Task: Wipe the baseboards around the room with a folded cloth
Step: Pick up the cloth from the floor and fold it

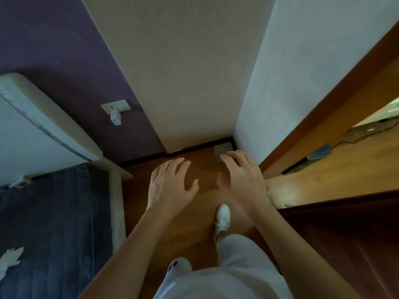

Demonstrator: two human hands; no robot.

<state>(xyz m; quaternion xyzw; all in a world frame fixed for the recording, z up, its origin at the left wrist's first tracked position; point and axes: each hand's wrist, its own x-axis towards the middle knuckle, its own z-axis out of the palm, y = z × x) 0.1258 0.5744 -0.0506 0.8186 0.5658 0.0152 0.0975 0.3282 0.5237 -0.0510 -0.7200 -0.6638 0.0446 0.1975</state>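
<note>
The left hand (170, 184) and right hand (244, 175), each grip spread open and empty, reach apparently for the folded cloth (223, 150) beside the baseboard (194, 147).

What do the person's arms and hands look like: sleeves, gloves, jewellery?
Both forearms are bare, no sleeves in view. The left hand and right hand wear no gloves; rings cannot be made out. A thin shiny band, perhaps a bracelet, sits at the right wrist.
</note>
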